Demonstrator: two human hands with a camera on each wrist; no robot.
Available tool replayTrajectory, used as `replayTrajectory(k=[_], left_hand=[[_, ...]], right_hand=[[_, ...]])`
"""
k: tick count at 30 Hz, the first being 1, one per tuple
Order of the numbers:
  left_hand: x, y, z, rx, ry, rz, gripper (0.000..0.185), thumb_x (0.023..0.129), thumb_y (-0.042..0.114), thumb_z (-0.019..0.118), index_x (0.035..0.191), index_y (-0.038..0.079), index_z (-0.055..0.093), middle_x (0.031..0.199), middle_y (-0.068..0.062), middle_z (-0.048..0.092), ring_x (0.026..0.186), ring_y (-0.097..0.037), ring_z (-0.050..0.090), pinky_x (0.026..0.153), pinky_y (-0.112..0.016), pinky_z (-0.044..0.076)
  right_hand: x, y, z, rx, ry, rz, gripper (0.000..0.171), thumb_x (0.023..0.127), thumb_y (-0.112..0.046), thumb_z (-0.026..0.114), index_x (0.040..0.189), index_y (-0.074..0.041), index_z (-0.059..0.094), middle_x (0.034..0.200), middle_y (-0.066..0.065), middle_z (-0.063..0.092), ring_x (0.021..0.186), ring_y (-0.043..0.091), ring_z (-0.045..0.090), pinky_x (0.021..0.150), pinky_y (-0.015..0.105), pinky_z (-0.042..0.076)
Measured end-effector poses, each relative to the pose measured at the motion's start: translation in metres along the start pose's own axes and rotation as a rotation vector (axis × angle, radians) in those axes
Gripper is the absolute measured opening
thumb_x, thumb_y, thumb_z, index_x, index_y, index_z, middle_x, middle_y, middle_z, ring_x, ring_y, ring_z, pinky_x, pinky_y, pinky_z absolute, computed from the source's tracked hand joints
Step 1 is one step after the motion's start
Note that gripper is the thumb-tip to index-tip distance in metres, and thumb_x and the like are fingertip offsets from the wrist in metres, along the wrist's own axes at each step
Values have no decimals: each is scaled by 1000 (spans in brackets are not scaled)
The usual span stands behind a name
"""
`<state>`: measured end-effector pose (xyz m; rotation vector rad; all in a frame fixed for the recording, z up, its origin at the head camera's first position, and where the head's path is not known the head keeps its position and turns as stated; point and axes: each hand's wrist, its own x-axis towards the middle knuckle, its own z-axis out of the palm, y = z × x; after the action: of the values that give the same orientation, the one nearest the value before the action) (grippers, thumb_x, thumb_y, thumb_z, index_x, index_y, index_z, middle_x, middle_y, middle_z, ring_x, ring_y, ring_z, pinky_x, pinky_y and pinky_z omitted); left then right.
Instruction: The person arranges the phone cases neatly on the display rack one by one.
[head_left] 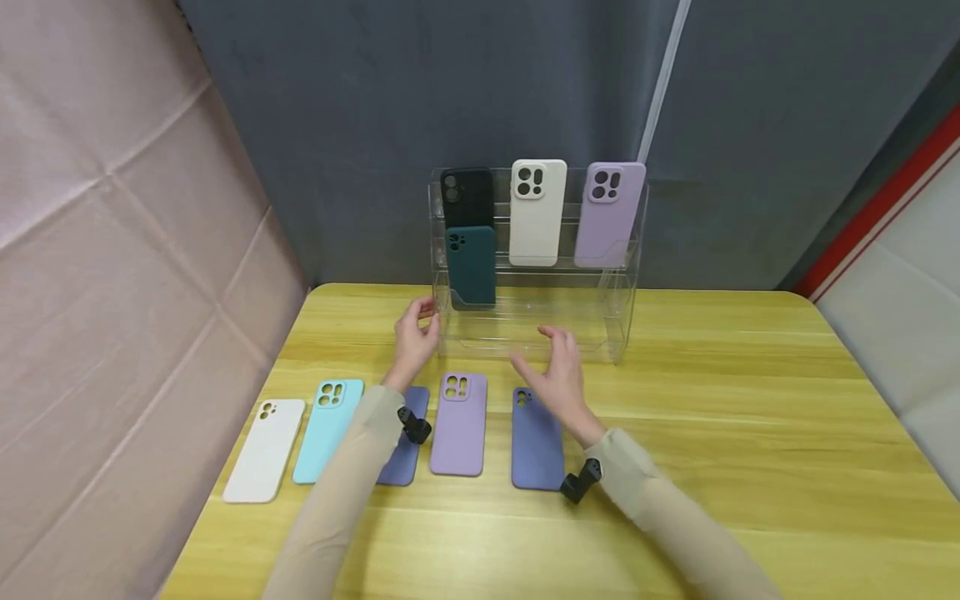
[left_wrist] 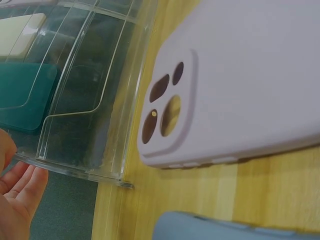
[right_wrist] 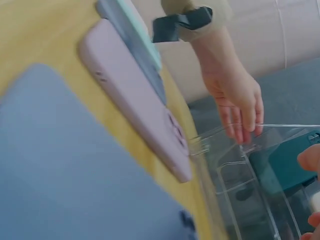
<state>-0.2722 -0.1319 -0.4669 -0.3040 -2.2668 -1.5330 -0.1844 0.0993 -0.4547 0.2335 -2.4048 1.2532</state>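
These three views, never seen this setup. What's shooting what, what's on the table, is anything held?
No machine here: a person works with two bare hands, wearing a head camera and one small camera on each wrist. The wide picture is the head view, looking down at a wooden table. The other two are close-ups from the wrists.

At the back stands a clear acrylic rack holding a black case, a teal case, a cream case and a lilac case.

Flat on the table lie five more: white, light blue, one partly hidden under the left sleeve, lilac and blue-grey.

The left hand touches the rack's left edge. The right hand hovers open in front of it, holding nothing.
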Motion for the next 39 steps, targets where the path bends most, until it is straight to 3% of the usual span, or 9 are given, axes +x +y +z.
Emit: replayTrajectory(k=[4, 11, 19, 26, 30, 39], left_hand=[[0, 0, 0, 0, 4, 2, 28, 88, -4, 54, 115, -9, 55, 107, -24, 61, 100, -36, 60, 79, -42, 56], [0, 1, -1, -11, -1, -19, 28, 88, -4, 54, 115, -9, 55, 108, -24, 61, 101, -36, 59, 79, -43, 56], [0, 1, -1, -7, -10, -41, 28, 89, -3, 54, 116, -8, 55, 109, -24, 60, 103, -37, 58, 80, -42, 56], [0, 1, -1, -9, -8, -21, 28, 88, -3, 54, 116, -9, 55, 109, -26, 60, 102, -39, 58, 80, -43, 56], [0, 1, -1, -4, -9, -22, 28, 88, -3, 54, 116, -9, 55, 108, -25, 60, 102, -39, 58, 80, -42, 56], [0, 1, 0, 2, -3, -10, 27, 88, -4, 55, 115, -9, 55, 107, -25, 60, 100, -37, 59, 79, -43, 56]], right_hand=[[-14, 3, -2, -44, -24, 53, 64, 78, -32, 72, 124, 5, 48, 122, 22, 48, 114, 36, 43, 91, 49, 39], [-33, 9, 0, -147, -108, 130, 74, 72, -36, 78, 127, 1, 46, 121, 21, 49, 106, 35, 45, 81, 47, 43], [-48, 13, 7, -242, -183, 176, 79, 69, -40, 80, 129, 0, 47, 128, 20, 46, 112, 37, 44, 84, 53, 43], [-55, 13, 11, -302, -214, 179, 88, 64, -48, 80, 131, -4, 47, 130, 19, 45, 116, 36, 42, 84, 51, 39], [-56, 13, 13, -320, -229, 158, 89, 62, -45, 83, 131, -3, 47, 130, 20, 44, 116, 36, 41, 82, 49, 38], [-56, 13, 14, -391, -279, 129, 87, 64, -46, 82, 131, -3, 47, 129, 19, 45, 118, 36, 40, 85, 50, 39]])
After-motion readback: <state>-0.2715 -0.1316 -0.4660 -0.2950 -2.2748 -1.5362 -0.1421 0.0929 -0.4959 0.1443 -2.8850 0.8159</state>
